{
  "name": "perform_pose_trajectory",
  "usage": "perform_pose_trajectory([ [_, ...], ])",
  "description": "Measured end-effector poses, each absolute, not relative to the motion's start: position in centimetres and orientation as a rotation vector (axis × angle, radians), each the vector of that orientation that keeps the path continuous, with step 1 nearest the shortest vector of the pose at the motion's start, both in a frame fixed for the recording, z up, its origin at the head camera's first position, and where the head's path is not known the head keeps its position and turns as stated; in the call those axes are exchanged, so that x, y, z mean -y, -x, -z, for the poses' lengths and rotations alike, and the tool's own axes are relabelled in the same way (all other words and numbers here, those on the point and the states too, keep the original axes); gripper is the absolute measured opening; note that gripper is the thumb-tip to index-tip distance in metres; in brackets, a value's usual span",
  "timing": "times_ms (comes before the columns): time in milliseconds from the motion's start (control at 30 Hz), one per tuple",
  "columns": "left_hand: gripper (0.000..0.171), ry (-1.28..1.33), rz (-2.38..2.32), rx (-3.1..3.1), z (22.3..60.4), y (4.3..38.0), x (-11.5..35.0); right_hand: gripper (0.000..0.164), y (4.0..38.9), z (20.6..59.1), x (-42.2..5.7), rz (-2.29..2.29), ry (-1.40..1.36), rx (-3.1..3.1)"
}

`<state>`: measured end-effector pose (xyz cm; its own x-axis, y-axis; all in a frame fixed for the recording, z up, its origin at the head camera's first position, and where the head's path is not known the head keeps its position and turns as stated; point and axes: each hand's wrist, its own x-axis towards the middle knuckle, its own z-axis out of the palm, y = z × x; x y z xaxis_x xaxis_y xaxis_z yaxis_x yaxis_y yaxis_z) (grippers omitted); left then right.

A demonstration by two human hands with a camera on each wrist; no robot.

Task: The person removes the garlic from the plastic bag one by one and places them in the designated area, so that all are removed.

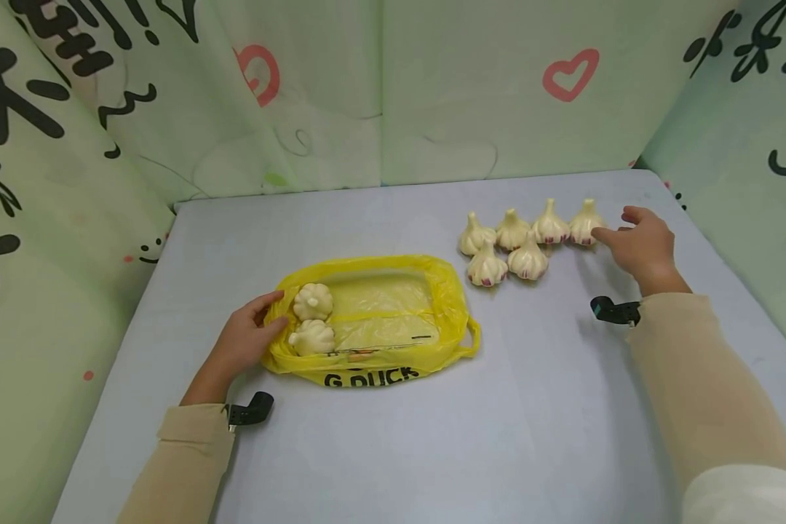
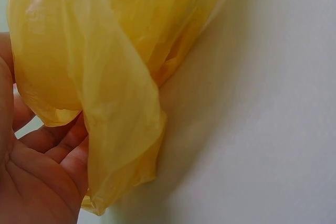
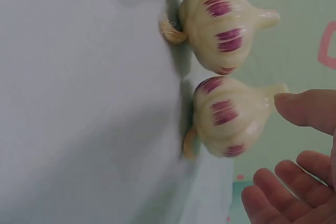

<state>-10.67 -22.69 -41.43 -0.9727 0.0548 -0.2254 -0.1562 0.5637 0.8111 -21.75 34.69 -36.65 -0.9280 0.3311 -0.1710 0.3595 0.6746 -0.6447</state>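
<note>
A yellow plastic bag [image 1: 448, 291] lines or wraps a shallow rectangular container, with two garlic bulbs [image 1: 313, 300] at its left end. My left hand [image 1: 242, 338] holds the left edge of the bag; in the left wrist view its fingers pass partly behind the yellow plastic [image 2: 118, 108]. At the right, my right hand [image 1: 645, 247] reaches beside the rightmost garlic bulb [image 1: 586, 222] with fingers spread. In the right wrist view the thumb is close to the stem of that purple-streaked bulb [image 3: 231, 119], and the other fingers stand apart from it.
Several more garlic bulbs [image 1: 487, 266] cluster at the back right of the white table [image 1: 432, 451]. A bag handle loop [image 1: 473, 338] sticks out at the right. Patterned green curtains [image 1: 432, 94] stand behind and on both sides. Each wrist carries a black camera [image 1: 252, 409].
</note>
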Motion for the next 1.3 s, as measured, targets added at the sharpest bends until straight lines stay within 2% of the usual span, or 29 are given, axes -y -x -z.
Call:
perform_pose_trajectory([
  [633,0.059,0.075,-1.367,-2.571,41.2,10.5,22.6,0.086,18.3,30.8,-31.3,1.128,-0.247,-2.982],
  [1033,0.058,0.071,-1.365,-2.581,41.3,10.4,22.7,0.081,16.7,30.7,-23.3,1.191,0.222,-2.963],
  [1300,0.058,0.069,-1.37,-2.587,41.3,10.4,22.6,0.067,16.3,32.0,-17.7,1.135,0.578,-2.873],
])
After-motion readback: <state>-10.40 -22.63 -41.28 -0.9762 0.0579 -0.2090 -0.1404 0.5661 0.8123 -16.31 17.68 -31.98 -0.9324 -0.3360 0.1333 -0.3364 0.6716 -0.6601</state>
